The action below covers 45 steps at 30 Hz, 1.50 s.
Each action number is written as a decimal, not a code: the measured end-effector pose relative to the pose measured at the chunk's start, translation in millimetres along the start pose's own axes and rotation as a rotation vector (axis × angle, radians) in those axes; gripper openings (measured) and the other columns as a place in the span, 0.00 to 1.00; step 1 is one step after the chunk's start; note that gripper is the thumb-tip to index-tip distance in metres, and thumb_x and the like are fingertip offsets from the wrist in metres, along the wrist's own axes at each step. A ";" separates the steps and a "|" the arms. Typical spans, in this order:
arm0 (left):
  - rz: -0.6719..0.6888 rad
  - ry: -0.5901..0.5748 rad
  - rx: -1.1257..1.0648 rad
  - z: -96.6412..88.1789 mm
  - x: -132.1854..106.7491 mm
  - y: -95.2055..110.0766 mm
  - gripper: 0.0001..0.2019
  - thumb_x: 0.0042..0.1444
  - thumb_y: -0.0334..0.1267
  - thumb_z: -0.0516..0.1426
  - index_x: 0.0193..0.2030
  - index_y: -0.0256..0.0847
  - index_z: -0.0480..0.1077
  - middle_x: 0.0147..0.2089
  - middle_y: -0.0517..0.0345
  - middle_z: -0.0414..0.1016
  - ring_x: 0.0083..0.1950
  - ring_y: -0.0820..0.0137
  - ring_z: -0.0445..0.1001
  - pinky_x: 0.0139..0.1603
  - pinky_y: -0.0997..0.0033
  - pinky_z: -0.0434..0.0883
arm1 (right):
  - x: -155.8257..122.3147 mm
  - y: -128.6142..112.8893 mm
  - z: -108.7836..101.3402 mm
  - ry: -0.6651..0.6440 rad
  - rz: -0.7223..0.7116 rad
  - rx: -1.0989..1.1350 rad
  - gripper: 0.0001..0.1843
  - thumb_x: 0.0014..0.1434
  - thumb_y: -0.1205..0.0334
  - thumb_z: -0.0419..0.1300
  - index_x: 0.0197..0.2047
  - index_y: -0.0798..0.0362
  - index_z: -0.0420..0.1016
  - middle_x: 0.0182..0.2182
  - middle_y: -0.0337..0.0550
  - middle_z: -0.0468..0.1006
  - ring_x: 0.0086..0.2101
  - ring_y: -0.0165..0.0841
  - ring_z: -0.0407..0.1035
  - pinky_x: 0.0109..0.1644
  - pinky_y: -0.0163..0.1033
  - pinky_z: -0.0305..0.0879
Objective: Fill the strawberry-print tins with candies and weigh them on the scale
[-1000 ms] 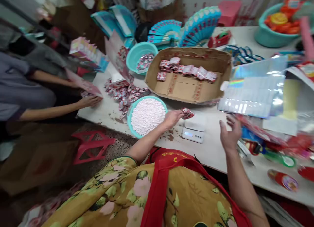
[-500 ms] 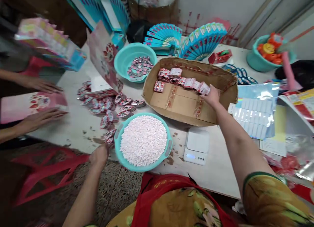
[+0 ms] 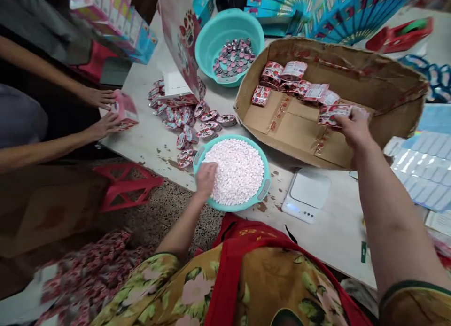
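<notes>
Fingers of the right hand (image 3: 356,128) grasp a red-and-white packet (image 3: 329,113), its long axis roughly lengthwise, toward the right end of the cardboard box (image 3: 394,93). The left hand (image 3: 206,178), farther off, is at the bowl's (image 3: 230,207) left rim; its grip I cannot tell.

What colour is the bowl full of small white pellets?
The bowl is turquoise, seen best in the head view.

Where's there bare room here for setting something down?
Bare tabletop lies between the scale and right forearm; the cardboard box has open floor in front of its packets. Packet heaps crowd in left of and behind the pellet basin.
</notes>
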State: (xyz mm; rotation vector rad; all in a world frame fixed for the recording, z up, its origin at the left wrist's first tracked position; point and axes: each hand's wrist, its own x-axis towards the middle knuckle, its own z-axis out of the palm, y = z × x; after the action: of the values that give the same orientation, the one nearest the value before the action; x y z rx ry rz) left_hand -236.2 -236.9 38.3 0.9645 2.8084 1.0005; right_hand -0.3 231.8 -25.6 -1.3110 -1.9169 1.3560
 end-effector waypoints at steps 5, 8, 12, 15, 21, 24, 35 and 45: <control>0.209 -0.244 0.141 21.9 -13.6 27.4 0.10 0.64 0.43 0.58 0.46 0.43 0.79 0.50 0.49 0.80 0.55 0.61 0.73 0.62 0.57 0.66 | -134.2 -5.8 -17.2 0.113 0.192 0.747 0.13 0.51 0.61 0.69 0.39 0.51 0.72 0.38 0.44 0.79 0.32 0.30 0.74 0.38 0.41 0.74; 0.223 -0.324 0.239 24.7 6.2 26.8 0.18 0.64 0.43 0.58 0.58 0.40 0.73 0.64 0.44 0.72 0.66 0.58 0.65 0.70 0.56 0.59 | -213.1 -1.4 -5.5 0.087 0.455 0.987 0.18 0.47 0.52 0.73 0.34 0.51 0.72 0.31 0.41 0.78 0.29 0.32 0.73 0.36 0.43 0.77; 0.224 -0.456 0.346 37.1 24.7 35.2 0.23 0.68 0.47 0.52 0.62 0.35 0.70 0.65 0.39 0.69 0.68 0.55 0.63 0.70 0.55 0.57 | -276.0 2.2 23.4 -0.161 0.639 1.150 0.22 0.48 0.43 0.72 0.39 0.48 0.74 0.34 0.42 0.81 0.34 0.37 0.76 0.44 0.55 0.80; 0.171 -0.490 0.432 44.0 15.7 51.2 0.24 0.67 0.54 0.52 0.58 0.38 0.72 0.60 0.39 0.71 0.64 0.50 0.65 0.66 0.49 0.61 | -292.1 2.4 41.3 -0.192 0.646 1.173 0.23 0.42 0.52 0.76 0.38 0.49 0.74 0.35 0.41 0.82 0.38 0.38 0.77 0.48 0.52 0.80; 0.169 -0.466 0.564 48.1 -9.0 65.9 0.25 0.65 0.57 0.53 0.55 0.39 0.73 0.56 0.37 0.74 0.59 0.47 0.70 0.56 0.53 0.66 | -299.2 2.1 60.4 -0.010 0.512 0.889 0.29 0.28 0.61 0.79 0.35 0.53 0.73 0.31 0.39 0.81 0.33 0.35 0.75 0.43 0.46 0.78; 0.138 -0.413 0.539 50.5 -7.6 62.0 0.19 0.66 0.51 0.52 0.51 0.41 0.76 0.54 0.41 0.75 0.55 0.52 0.73 0.52 0.59 0.67 | -303.4 -3.3 66.8 0.130 0.406 0.817 0.31 0.32 0.54 0.77 0.40 0.52 0.72 0.35 0.38 0.80 0.35 0.35 0.74 0.45 0.46 0.77; -0.494 -0.332 -0.835 31.8 6.3 69.0 0.12 0.49 0.44 0.62 0.34 0.42 0.66 0.28 0.64 0.66 0.23 0.77 0.64 0.22 0.77 0.56 | -292.2 -64.4 98.1 0.042 0.080 0.461 0.30 0.38 0.48 0.76 0.44 0.51 0.78 0.41 0.43 0.79 0.42 0.39 0.73 0.53 0.47 0.70; -0.326 -0.224 -1.188 11.4 -8.9 127.1 0.19 0.59 0.54 0.56 0.28 0.42 0.57 0.27 0.59 0.63 0.30 0.72 0.71 0.34 0.70 0.71 | -299.1 -114.2 168.3 -0.296 -0.115 0.115 0.20 0.48 0.64 0.66 0.47 0.49 0.78 0.46 0.42 0.82 0.47 0.44 0.75 0.54 0.48 0.69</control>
State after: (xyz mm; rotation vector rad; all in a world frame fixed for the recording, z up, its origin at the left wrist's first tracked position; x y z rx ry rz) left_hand -156.9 -158.2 100.6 0.3788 1.5665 1.9067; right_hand -47.5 -118.1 53.0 -0.9728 -2.0323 1.6485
